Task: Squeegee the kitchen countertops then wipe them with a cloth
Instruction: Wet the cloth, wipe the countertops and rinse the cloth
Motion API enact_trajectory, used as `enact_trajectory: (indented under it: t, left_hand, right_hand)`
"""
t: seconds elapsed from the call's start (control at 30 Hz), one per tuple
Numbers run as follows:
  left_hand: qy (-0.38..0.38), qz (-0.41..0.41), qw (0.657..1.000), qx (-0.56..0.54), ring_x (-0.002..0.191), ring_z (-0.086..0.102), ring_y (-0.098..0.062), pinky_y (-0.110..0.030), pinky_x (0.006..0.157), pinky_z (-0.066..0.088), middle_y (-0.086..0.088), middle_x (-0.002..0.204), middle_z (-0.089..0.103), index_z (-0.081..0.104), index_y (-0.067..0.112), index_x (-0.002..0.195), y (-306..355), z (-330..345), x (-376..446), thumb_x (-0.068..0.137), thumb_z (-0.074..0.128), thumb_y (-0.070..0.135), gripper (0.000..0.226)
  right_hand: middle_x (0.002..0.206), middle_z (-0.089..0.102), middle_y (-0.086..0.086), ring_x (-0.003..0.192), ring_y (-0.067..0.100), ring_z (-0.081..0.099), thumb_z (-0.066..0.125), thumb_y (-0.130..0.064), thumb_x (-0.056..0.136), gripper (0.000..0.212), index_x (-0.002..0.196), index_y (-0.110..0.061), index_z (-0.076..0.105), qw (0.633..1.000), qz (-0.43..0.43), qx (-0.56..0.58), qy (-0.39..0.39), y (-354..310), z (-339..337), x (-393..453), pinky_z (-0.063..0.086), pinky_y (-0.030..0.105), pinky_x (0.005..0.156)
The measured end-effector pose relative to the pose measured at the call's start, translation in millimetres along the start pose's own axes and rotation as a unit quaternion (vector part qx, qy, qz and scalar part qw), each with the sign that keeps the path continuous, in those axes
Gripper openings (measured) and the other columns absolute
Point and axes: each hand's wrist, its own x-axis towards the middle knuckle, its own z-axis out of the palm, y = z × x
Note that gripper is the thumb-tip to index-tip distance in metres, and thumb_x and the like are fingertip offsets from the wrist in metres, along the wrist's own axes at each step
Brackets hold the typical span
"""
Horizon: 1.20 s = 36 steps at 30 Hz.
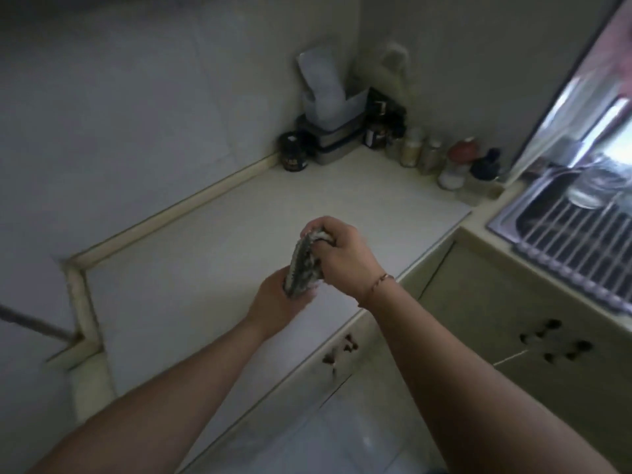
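A bunched grey patterned cloth (304, 265) hangs in the air above the pale countertop (212, 254), held between both hands. My right hand (342, 254) grips its upper end with curled fingers. My left hand (273, 304) grips its lower end from below. No squeegee shows in the view.
Dark jars (292, 152), a box with white packets (328, 121) and several spice bottles (431, 155) crowd the back corner. A steel sink with a wire rack (574, 234) lies to the right. Cabinet doors (485, 302) run below the counter edge.
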Motion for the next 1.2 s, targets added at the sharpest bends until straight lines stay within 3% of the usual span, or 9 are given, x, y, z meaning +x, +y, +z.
enact_trajectory:
  t: [0.2,0.3,0.4,0.57,0.7,0.87,0.97,1.1,1.2]
  left_hand:
    - [-0.102,0.092,0.991,-0.010,0.052,0.052,-0.007,-0.025,0.054,0.041,-0.004,0.061,0.065,0.063,0.014,0.065,147,132,77,0.078,0.070,0.006,0.017]
    - [-0.176,0.153,0.972,-0.033,0.058,0.052,0.005,-0.020,0.056,0.041,0.015,0.061,0.063,0.065,0.026,0.069,219,219,105,0.081,0.071,0.028,0.013]
    - [-0.283,0.178,0.941,-0.054,0.069,0.057,-0.009,-0.026,0.064,0.044,-0.001,0.076,0.068,0.070,0.014,0.090,281,313,124,0.081,0.070,0.040,0.028]
    - [-0.466,0.131,0.875,-0.026,0.054,0.048,-0.002,-0.022,0.056,0.041,0.014,0.060,0.060,0.066,0.020,0.074,351,464,137,0.089,0.066,0.020,0.015]
    - [-0.567,-0.067,0.816,-0.096,0.077,0.067,-0.021,-0.050,0.087,0.053,-0.013,0.094,0.069,0.064,0.007,0.103,369,551,144,0.095,0.056,0.019,0.016]
    - [-0.687,-0.263,0.637,-0.233,0.098,0.062,-0.028,-0.044,0.090,0.050,-0.011,0.106,0.067,0.065,0.014,0.112,386,622,161,0.092,0.038,0.065,0.062]
    - [-0.690,-0.289,0.630,-0.208,0.078,0.066,-0.018,-0.033,0.073,0.055,-0.006,0.088,0.069,0.065,0.012,0.101,389,646,174,0.090,0.055,0.047,0.038]
    - [-0.697,-0.252,0.660,-0.118,0.060,0.058,-0.012,-0.022,0.050,0.050,-0.004,0.074,0.059,0.057,0.013,0.096,387,653,201,0.083,0.063,0.011,0.014]
    - [-0.780,-0.226,0.580,-0.066,0.053,0.044,-0.007,-0.013,0.042,0.031,-0.004,0.069,0.044,0.054,0.015,0.086,388,649,213,0.083,0.057,0.003,0.013]
  right_hand:
    - [0.071,0.058,-0.003,0.059,0.012,0.052,0.049,-0.006,0.091,0.021,0.087,-0.020,0.064,0.990,0.007,0.059,0.128,23,-217,-36,0.042,0.026,0.049]
    - [0.070,0.054,0.009,0.055,0.020,0.049,0.051,-0.003,0.091,0.016,0.087,-0.011,0.064,0.968,0.035,0.105,0.227,45,-332,-70,0.038,0.026,0.045]
    - [0.070,0.056,0.011,0.058,0.021,0.052,0.049,-0.003,0.091,0.017,0.087,-0.006,0.065,0.936,0.074,0.120,0.323,80,-433,-111,0.041,0.026,0.051]
    - [0.073,0.064,0.004,0.065,0.018,0.058,0.053,-0.002,0.086,0.022,0.080,-0.014,0.070,0.858,0.146,0.093,0.484,163,-554,-159,0.048,0.023,0.054]
    - [0.070,0.062,-0.001,0.073,0.021,0.057,0.055,-0.016,0.073,0.018,0.068,-0.024,0.070,0.809,0.211,0.022,0.547,224,-600,-173,0.049,0.039,0.070]
    - [0.092,0.069,-0.005,0.087,0.012,0.062,0.063,-0.002,0.081,0.023,0.096,-0.018,0.071,0.849,0.193,-0.164,0.464,261,-577,-161,0.048,0.021,0.080]
    - [0.104,0.069,-0.004,0.096,0.013,0.062,0.066,-0.012,0.080,0.024,0.103,-0.017,0.072,0.885,0.150,-0.272,0.348,293,-555,-170,0.049,0.025,0.090]
    - [0.128,0.060,0.004,0.123,0.018,0.053,0.063,-0.004,0.076,0.051,0.126,-0.009,0.059,0.840,0.139,-0.326,0.411,320,-554,-197,0.037,0.026,0.109]
    - [0.156,0.029,0.010,0.145,0.027,0.026,0.067,-0.001,0.067,0.094,0.151,-0.007,0.023,0.847,0.155,-0.413,0.296,347,-565,-197,0.027,0.041,0.116]
